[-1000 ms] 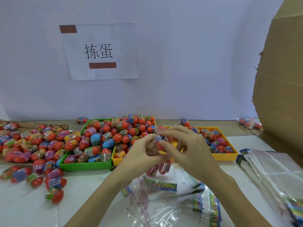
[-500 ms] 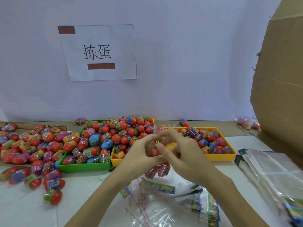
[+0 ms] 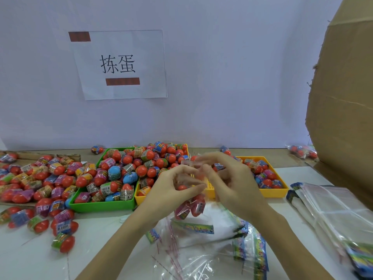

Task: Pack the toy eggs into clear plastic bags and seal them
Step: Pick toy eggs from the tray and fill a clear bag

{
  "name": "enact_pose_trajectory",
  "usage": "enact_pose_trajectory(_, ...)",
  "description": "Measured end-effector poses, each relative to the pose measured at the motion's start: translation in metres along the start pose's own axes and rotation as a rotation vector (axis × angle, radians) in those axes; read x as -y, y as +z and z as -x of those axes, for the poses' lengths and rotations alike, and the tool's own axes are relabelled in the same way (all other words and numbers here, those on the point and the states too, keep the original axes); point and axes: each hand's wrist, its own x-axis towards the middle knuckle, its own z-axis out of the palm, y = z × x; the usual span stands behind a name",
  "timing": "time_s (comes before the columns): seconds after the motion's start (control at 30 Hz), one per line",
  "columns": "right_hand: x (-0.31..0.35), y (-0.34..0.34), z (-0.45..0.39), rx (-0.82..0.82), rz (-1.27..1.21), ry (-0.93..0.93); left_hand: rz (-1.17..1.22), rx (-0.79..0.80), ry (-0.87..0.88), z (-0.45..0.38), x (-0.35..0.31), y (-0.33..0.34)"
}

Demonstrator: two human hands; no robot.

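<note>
At the centre of the frame a clear bag (image 3: 188, 207) hangs above the table, with several toy eggs (image 3: 196, 206) bunched in its lower part, red ends and printed wraps showing through the film. The left hand (image 3: 171, 190) pinches the bag's neck between thumb and forefinger, the other fingers curled behind. The right hand (image 3: 232, 182) is blurred; its thumb and forefinger meet at the bag's top flap (image 3: 190, 163), and I cannot tell how firmly they grasp it.

Just behind the hands, a yellow tray (image 3: 270, 194) to the right holds a thin scatter of eggs along its far and right sides, with bare gridded floor at its near left. A second yellow tray (image 3: 141, 198), left of centre, is heaped with eggs. Touching it on the left, a green tray (image 3: 101, 207) is piled full, mostly red eggs with a few blue ones.

Loose eggs (image 3: 40, 182) spread over the table at the left edge. Below the hands lies a heap of empty bags (image 3: 201, 249) with coloured header strips; a neater stack of bags (image 3: 333, 215) sits at lower right. A cardboard box (image 3: 347, 98) fills the right edge, with a small filled bag (image 3: 301, 151) beside it. A paper sign (image 3: 119, 64) hangs on the wall, upper left.
</note>
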Motion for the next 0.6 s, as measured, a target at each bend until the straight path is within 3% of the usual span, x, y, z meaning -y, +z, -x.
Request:
enact_pose_trajectory(0.1,-0.01,-0.008,-0.003,-0.158,0.052,0.014,0.007,-0.039,-0.025,-0.001,0.001,-0.001)
enact_pose_trajectory(0.2,-0.032,-0.016,-0.003,-0.217,0.349,0.146,0.018,-0.08,-0.034,-0.001,0.003,-0.002)
enact_pose_trajectory(0.4,-0.058,-0.015,0.001,0.094,0.659,0.474,0.003,-0.065,-0.035,-0.001,0.002,-0.003)
enact_pose_trajectory(0.6,-0.061,-0.009,0.002,0.124,0.654,0.468,-0.019,-0.054,-0.038,-0.001,0.003,-0.004)
